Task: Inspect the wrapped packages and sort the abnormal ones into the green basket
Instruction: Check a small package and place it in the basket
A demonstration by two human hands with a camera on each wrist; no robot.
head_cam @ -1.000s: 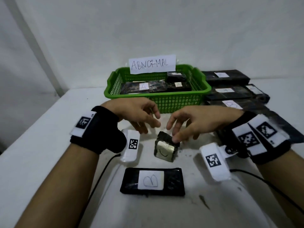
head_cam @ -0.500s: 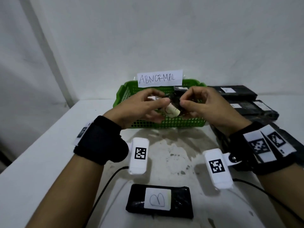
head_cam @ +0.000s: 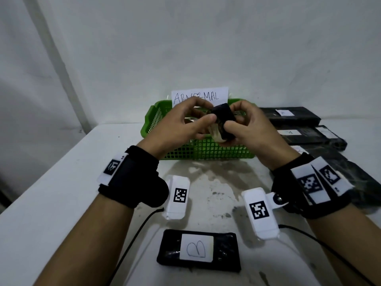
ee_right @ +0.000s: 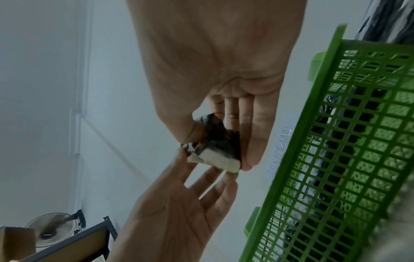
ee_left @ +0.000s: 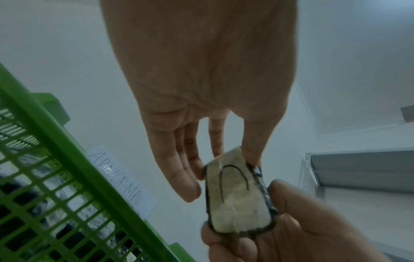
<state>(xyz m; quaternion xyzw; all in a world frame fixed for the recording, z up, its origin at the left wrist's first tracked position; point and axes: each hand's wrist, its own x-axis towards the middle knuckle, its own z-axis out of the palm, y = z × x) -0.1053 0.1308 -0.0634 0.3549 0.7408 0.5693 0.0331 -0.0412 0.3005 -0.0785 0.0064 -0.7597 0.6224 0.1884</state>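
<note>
We hold a small black-wrapped package (head_cam: 221, 120) up between both hands, in the air in front of the green basket (head_cam: 206, 151). Our left hand (head_cam: 181, 126) pinches it with thumb and fingertips at one edge, and our right hand (head_cam: 249, 129) grips the other side, thumb in front and fingers curled behind. The hands and the package stand between the head camera and the basket, so most of what lies inside it is hidden from there, and part of the handwritten paper sign (head_cam: 200, 97) on its far rim is covered too. On the table (head_cam: 51, 203) close to us lies a flat black package (head_cam: 199, 250) with a white label marked in pen, well apart from the one we hold. To the right of the basket sit more black packages (head_cam: 292, 115) with white labels, touching one another. The left wrist view shows what the head view does not: the pale face of the held package (ee_left: 237, 200) carries a dark curved pen mark, and black wrapping frames it. The right wrist view shows the dark crumpled wrapping (ee_right: 217, 140) with a pale edge, and dark wrapped shapes inside the basket (ee_right: 336, 159) through its mesh wall.
</note>
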